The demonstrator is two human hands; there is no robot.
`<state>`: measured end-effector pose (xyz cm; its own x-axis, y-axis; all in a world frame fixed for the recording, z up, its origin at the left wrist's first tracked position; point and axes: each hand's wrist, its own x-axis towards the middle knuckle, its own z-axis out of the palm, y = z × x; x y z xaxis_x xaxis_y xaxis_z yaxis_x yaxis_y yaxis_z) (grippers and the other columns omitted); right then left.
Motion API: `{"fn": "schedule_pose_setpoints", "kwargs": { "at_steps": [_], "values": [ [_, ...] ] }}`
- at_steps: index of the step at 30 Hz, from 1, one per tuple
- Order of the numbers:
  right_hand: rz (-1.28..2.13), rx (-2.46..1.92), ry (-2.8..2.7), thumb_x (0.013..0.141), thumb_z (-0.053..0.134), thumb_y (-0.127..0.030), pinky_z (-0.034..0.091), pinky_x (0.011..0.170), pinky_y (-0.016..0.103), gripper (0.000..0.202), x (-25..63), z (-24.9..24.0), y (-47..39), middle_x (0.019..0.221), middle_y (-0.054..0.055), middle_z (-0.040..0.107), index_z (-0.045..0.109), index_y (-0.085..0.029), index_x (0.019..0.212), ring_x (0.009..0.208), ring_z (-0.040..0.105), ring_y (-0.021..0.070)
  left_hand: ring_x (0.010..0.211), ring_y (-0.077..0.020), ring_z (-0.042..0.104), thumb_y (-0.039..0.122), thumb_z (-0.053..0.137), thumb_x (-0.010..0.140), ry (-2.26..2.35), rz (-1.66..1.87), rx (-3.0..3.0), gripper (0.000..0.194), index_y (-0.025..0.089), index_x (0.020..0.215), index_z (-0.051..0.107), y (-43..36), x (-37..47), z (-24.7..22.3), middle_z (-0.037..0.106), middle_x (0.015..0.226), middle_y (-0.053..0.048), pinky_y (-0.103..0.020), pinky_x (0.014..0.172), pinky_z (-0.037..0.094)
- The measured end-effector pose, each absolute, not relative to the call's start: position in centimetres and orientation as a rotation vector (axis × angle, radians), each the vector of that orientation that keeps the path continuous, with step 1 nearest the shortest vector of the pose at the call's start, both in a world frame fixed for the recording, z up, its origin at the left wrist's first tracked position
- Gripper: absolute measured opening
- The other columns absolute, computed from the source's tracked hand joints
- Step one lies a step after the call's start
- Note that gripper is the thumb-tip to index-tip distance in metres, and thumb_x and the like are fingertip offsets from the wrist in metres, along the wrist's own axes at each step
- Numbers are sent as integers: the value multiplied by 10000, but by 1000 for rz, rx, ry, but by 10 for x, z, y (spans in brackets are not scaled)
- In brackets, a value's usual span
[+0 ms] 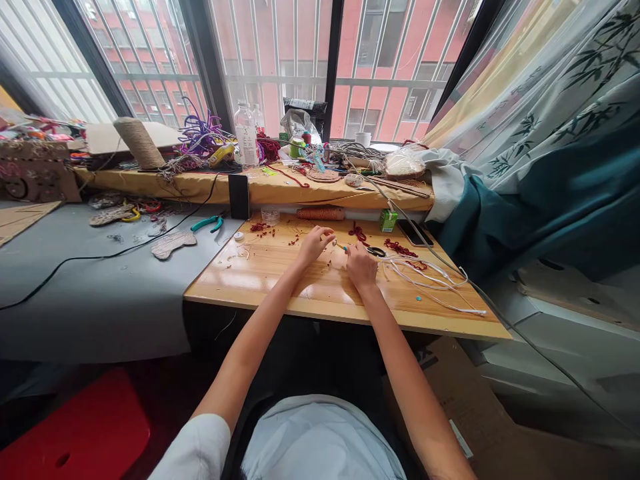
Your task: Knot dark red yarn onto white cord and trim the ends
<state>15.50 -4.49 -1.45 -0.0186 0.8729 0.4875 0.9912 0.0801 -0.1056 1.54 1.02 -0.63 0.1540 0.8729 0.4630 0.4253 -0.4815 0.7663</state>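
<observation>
Person seen from above, seated at the wooden tabletop (260,280). Garment: a plain, light grey-white short-sleeved top, without print or marking that can be made out. Its left sleeve (197,448) ends well above the elbow, at the picture edge farthest from the tabletop; the right sleeve is out of view. Both forearms are bare from there to the wrists. Left hand (316,244) and right hand (361,265), over the tabletop, are ungloved. No watch, bracelet or ring can be made out; the fingers are too small to check closely.
</observation>
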Motion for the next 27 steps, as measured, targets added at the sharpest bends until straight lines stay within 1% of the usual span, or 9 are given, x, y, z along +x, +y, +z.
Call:
{"fn": "schedule_pose_setpoints", "kwargs": {
  "at_steps": [2,5,8,11,14,19,21,24,27],
  "values": [
    [-363,-1810,-1950,896,299,-257,258,563,256,296,154,-14,-45,901,57,551,586,-186,880,740,506,136,766,-140,522,344,457,803,1222,1220,1924,249,148,777,609,12,15,-6,586,825,-50,-245,710,391],
    [-349,-1755,-1974,898,297,-260,274,601,253,297,155,-13,-45,891,55,571,584,-185,891,782,506,149,545,-110,470,440,403,804,1187,1076,1824,378,139,711,613,13,15,-8,543,611,-16,-232,540,377],
    [-328,-1690,-2018,895,304,-243,293,676,249,290,156,-13,-44,893,56,595,586,-183,922,839,501,162,496,-84,446,471,429,775,1142,980,1717,394,134,741,629,12,12,-7,547,605,-14,-208,473,348],
    [-310,-1639,-2055,891,317,-250,292,737,258,289,157,-13,-43,901,61,609,590,-177,946,868,495,173,502,-71,453,451,483,745,1122,931,1629,364,124,770,641,11,9,-6,563,635,-26,-193,459,335],
    [-303,-1632,-2064,895,305,-274,285,762,275,318,156,-15,-41,887,75,610,603,-163,913,873,492,182,474,-68,439,420,510,736,1102,880,1584,336,115,763,648,12,9,-6,541,569,-16,-193,450,316],
    [-287,-1652,-2079,900,293,-254,284,763,276,324,157,-17,-40,881,76,609,600,-156,863,863,502,177,432,-68,423,361,512,756,1077,816,1557,284,112,728,644,11,10,-8,504,476,1,-194,439,295],
    [-275,-1664,-2088,898,306,-259,290,743,269,300,157,-18,-40,901,71,609,587,-157,875,843,514,169,418,-67,416,333,506,767,1084,818,1546,265,109,711,637,9,11,-7,492,459,6,-194,434,290],
    [-245,-1693,-2103,898,316,-284,297,655,255,272,156,-19,-42,901,63,618,561,-165,913,776,539,160,409,-65,419,300,494,782,1088,836,1526,247,108,690,620,6,12,-4,501,464,7,-196,440,305],
    [-218,-1726,-2119,903,294,-306,276,577,252,283,155,-19,-43,804,51,632,546,-183,941,678,551,158,420,-68,444,297,489,791,1083,852,1500,246,111,675,603,5,14,-4,525,486,3,-202,470,344]
  ]
}}
